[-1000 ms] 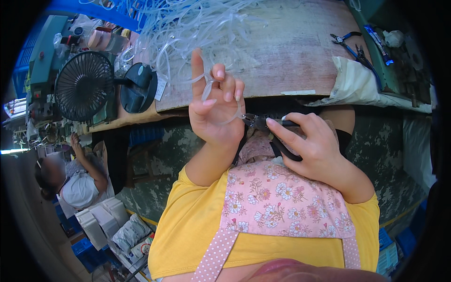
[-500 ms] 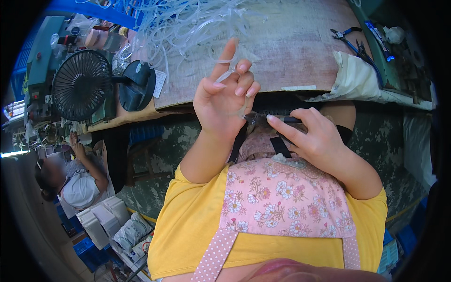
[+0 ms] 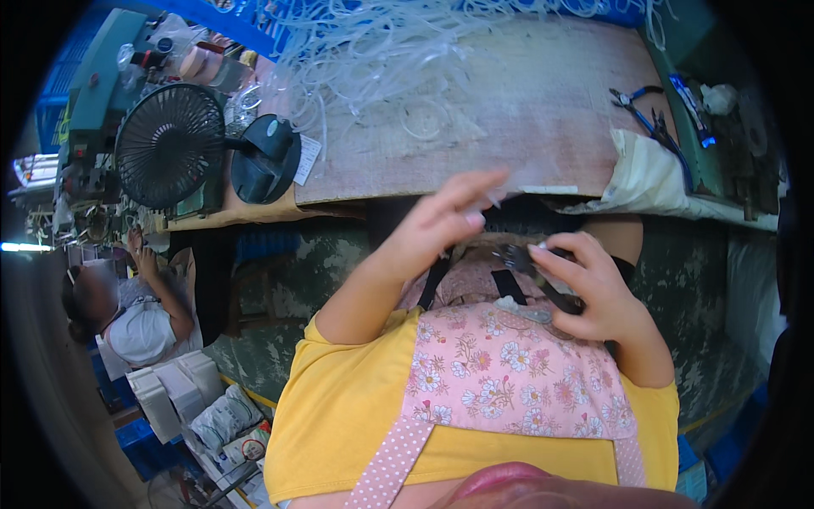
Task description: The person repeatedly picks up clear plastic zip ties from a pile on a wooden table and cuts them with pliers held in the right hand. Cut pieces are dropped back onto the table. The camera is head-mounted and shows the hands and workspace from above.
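My right hand (image 3: 598, 293) grips a pair of small dark pliers (image 3: 555, 290) in front of my apron. The jaws point up and to the left, toward my other hand. My left hand (image 3: 445, 219) is raised at the table's near edge, its fingers smeared by motion. A pale, translucent bit (image 3: 494, 200) shows at its fingertips; whether the fingers hold it is unclear. Beyond the hands, a tangled heap of clear plastic tubing (image 3: 365, 72) lies on the wooden table (image 3: 543, 102).
A black fan (image 3: 172, 146) and its base stand at the table's left. Blue-handled pliers (image 3: 649, 119) and a white cloth or bag (image 3: 636, 170) lie at the right. Another person (image 3: 148, 318) sits at the far left, near white containers (image 3: 174, 390).
My left hand has swung right and turned, its raised forefinger now pointing sideways. The pliers have come away from the left hand and tilted, with my right hand slightly lower.
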`<state>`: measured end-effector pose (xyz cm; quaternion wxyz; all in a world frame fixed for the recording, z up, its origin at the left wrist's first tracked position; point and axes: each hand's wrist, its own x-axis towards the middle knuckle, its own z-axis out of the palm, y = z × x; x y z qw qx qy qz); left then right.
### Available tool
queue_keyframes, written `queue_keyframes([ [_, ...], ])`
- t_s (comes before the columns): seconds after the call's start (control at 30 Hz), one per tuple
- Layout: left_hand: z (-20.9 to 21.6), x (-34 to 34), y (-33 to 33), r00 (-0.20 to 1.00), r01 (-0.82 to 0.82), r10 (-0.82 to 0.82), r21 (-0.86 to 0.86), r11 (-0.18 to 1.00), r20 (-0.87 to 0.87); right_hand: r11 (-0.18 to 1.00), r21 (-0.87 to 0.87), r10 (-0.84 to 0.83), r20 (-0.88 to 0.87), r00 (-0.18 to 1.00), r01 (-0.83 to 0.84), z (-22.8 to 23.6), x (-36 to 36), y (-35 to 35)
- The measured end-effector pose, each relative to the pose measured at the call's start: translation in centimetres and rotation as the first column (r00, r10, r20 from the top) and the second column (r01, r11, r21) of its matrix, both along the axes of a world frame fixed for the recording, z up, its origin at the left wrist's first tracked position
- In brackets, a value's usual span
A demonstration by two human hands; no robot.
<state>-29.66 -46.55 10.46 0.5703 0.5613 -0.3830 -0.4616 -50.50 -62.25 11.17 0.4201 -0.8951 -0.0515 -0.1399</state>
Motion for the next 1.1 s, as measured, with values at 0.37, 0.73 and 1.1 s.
queue_keyframes([
  [0.37, 3.5, 16.0, -8.7, 0.027, -0.592, 0.037, -0.014, 0.806, 0.999, 0.983, 0.181, -0.017, -0.077, 0.997, 0.031, -2.1, -0.9, 1.3],
  [0.73, 2.0, 18.3, -10.3, 0.036, -0.425, 0.090, -0.066, 0.903, 0.995, 0.974, 0.149, -0.116, -0.307, 0.945, 0.168, -3.1, -0.6, 2.6],
  [1.1, 1.6, 12.7, -4.2, -0.225, -0.553, 0.573, -0.588, 0.590, 0.788, 0.867, 0.455, -0.110, -0.225, 0.968, 0.204, -3.8, -1.4, 2.3],
])
